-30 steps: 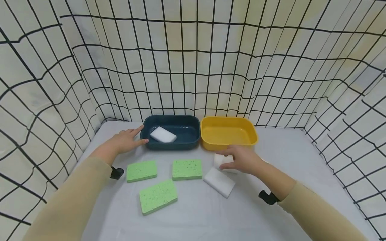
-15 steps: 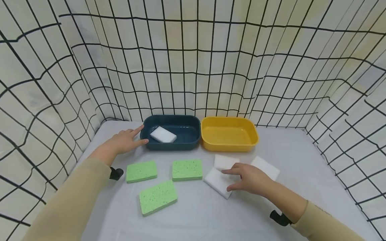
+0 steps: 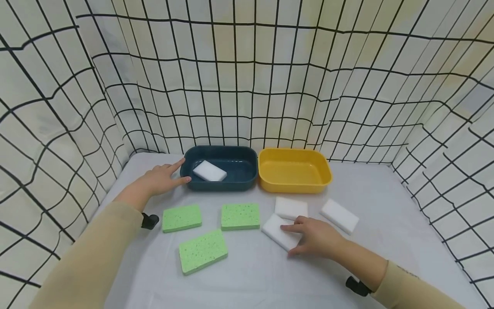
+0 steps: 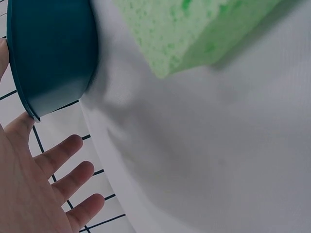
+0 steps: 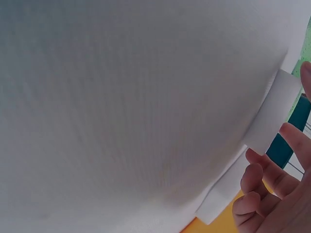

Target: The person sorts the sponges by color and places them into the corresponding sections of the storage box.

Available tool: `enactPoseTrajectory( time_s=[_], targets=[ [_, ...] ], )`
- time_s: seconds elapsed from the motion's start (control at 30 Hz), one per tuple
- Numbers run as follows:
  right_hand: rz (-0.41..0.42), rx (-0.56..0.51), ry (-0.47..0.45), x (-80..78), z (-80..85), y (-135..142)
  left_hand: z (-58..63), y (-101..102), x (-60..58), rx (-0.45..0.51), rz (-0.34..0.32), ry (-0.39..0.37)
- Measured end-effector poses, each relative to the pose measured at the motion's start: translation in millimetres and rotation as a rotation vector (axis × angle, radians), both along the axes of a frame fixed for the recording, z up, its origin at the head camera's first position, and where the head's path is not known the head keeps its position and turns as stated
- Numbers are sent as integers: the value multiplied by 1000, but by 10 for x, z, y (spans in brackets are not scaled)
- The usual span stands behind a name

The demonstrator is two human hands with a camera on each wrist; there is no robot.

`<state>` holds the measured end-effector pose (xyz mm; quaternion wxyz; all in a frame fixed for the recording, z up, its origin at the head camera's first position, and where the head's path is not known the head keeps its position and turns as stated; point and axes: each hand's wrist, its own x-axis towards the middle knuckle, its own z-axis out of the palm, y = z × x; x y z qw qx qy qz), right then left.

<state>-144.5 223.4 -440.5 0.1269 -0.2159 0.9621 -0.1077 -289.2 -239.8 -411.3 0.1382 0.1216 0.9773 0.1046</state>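
Observation:
My left hand (image 3: 156, 182) is at the left end of a dark blue bin (image 3: 221, 185), forefinger and thumb tips at its rim and the other fingers spread in the left wrist view. Inside that bin lies a white sponge (image 3: 209, 171). My right hand (image 3: 318, 237) is over the right end of a tilted white sponge (image 3: 279, 229), thumb at its near side and forefinger above it; in the right wrist view no firm grip shows. Just behind lies another white sponge (image 3: 291, 207), and a third white sponge (image 3: 339, 216) sits farther right.
A yellow bin (image 3: 295, 188) stands against the blue one's right side. Three speckled green sponges, a left one (image 3: 182, 218), a middle one (image 3: 240, 216) and a near one (image 3: 203, 251), lie on the white cloth. A black wire grid (image 3: 252, 92) encloses the back and sides.
The right hand has moved from the rear white sponge toward me onto the tilted one, uncovering the rear sponge and the one at the right. The left hand has stayed at the blue bin.

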Motion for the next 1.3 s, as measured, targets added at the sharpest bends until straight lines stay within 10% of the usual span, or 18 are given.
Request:
enactPoseTrajectory(
  time_s=[0.8, 1.3],
  targets=[
    [-5, -12, 89, 140, 299, 108, -80, -35, -29, 29, 15, -2],
    [-46, -110, 143, -111, 583, 114, -62, -32, -35, 29, 17, -3]
  ],
)
